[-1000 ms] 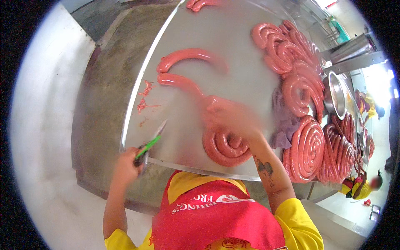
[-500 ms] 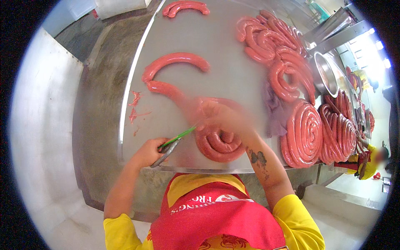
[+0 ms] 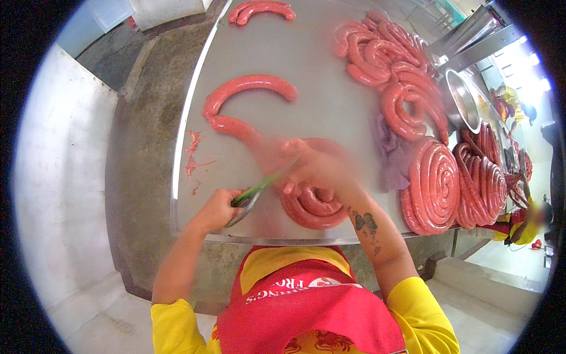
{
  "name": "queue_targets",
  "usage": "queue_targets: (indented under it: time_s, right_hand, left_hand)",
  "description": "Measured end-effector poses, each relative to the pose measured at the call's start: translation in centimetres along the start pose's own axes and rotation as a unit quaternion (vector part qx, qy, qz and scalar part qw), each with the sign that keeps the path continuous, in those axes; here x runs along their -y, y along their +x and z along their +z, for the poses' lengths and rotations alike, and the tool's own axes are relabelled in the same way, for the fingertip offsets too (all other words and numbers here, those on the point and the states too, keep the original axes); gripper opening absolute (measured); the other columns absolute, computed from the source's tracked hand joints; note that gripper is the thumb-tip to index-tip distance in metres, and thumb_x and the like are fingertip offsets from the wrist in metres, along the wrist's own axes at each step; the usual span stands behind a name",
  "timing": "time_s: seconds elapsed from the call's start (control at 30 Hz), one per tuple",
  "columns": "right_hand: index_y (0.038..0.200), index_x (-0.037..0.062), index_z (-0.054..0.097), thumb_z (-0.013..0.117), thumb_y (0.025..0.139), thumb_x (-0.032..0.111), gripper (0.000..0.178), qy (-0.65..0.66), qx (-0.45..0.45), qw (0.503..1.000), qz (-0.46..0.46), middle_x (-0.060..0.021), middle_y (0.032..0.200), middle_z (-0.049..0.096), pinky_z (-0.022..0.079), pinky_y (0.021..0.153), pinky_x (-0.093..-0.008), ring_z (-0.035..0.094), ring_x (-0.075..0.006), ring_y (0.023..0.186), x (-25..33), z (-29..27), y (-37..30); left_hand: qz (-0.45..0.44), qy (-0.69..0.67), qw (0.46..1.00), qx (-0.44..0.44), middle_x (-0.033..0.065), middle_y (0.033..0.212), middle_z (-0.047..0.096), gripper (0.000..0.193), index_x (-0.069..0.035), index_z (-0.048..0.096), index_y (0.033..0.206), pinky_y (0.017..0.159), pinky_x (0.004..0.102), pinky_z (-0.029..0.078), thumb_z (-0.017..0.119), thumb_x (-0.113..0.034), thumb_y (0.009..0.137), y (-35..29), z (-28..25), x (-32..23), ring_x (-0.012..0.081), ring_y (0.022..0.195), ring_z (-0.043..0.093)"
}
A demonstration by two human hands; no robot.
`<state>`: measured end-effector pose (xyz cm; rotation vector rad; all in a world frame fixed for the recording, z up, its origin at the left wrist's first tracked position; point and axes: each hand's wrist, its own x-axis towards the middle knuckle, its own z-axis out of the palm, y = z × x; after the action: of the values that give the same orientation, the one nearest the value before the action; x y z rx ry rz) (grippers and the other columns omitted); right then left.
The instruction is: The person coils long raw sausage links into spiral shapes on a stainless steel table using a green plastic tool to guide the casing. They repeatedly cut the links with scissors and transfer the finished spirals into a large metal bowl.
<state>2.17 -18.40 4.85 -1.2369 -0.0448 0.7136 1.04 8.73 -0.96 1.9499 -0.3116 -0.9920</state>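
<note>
My left hand (image 3: 217, 211) is closed around green-and-grey scissors (image 3: 257, 190) near the front edge of the steel table. Their blades are blurred and reach up to my right hand (image 3: 309, 165). That hand is closed on a long pink sausage (image 3: 242, 128), its fingers smeared and the grip partly hidden. Under and in front of my right wrist lies the coiled part of the sausage (image 3: 309, 206). From the hand the sausage runs up and left to a pinched spot, where a curved length (image 3: 253, 84) joins on.
Reddish scraps (image 3: 191, 159) lie by the table's left edge. Short sausages (image 3: 262, 10) sit at the far end. On the right are sausage coils (image 3: 433, 186), a purple cloth (image 3: 390, 154) and a metal bowl (image 3: 461, 101). Another person (image 3: 525, 224) works beyond them.
My left hand has moved slightly right, and the scissors' tip now reaches further in among my right hand's fingers. The right hand has shifted only a little. The sausages lie much the same.
</note>
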Motion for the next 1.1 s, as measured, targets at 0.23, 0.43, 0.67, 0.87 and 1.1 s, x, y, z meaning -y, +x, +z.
queue_targets:
  time_s: [0.23,0.43,0.67,0.87,1.1]
  right_hand:
    - [0.12,0.0073,0.045,0.066,0.077,0.009,0.047,-0.346,-0.027,0.935,-0.074,-0.0116,0.115,0.055,0.046,0.087,-0.0348,0.056,-0.0241,0.101,-0.4,0.8,0.5]
    - [0.115,0.006,0.055,0.061,0.079,0.017,0.038,-0.483,-0.229,0.843,0.062,-0.0176,0.101,0.061,0.044,0.087,-0.0426,0.056,-0.0337,0.103,-5.3,-5.8,-3.5]
    - [0.115,0.005,0.053,0.065,0.079,0.022,0.041,-0.536,-0.469,0.701,0.043,-0.0192,0.109,0.055,0.045,0.086,-0.0443,0.055,-0.038,0.1,-8.9,-10.4,-8.9]
    - [0.117,0.004,0.05,0.064,0.079,0.018,0.043,-0.412,-0.488,0.768,0.052,-0.0203,0.11,0.054,0.043,0.09,-0.0444,0.052,-0.0381,0.104,-10.8,-8.5,-9.5]
    - [0.113,0.0029,0.053,0.059,0.076,0.011,0.039,-0.444,-0.444,0.776,0.049,-0.0215,0.106,0.055,0.044,0.088,-0.0437,0.053,-0.0396,0.102,-14.0,-12.4,-8.9]
  left_hand:
    - [0.012,0.192,0.96,-0.206,0.019,0.095,0.06,0.038,0.0,0.059,0.101,0.078,0.0403,0.045,0.067,-0.008,0.065,-4.5,-1.3,2.3,0.0349,0.09,0.057]
    - [-0.132,0.317,0.886,-0.313,0.0205,0.1,0.057,0.041,0.0,0.057,0.103,0.083,0.045,0.043,0.069,-0.01,0.065,-9.8,-1.0,7.1,0.0378,0.096,0.054]
    - [-0.105,0.364,0.837,-0.394,0.0203,0.101,0.057,0.038,0.003,0.057,0.102,0.084,0.0472,0.042,0.068,-0.019,0.073,-10.1,0.8,7.1,0.0391,0.095,0.053]
    - [-0.094,0.255,0.864,-0.424,0.0147,0.102,0.058,0.028,-0.003,0.059,0.104,0.079,0.0402,0.046,0.064,-0.017,0.08,-8.4,2.5,0.8,0.0321,0.094,0.057]
    - [0.137,0.229,0.913,-0.31,0.0183,0.102,0.058,0.032,-0.003,0.054,0.111,0.075,0.0432,0.049,0.057,-0.023,0.086,2.0,9.7,-5.6,0.0372,0.089,0.059]
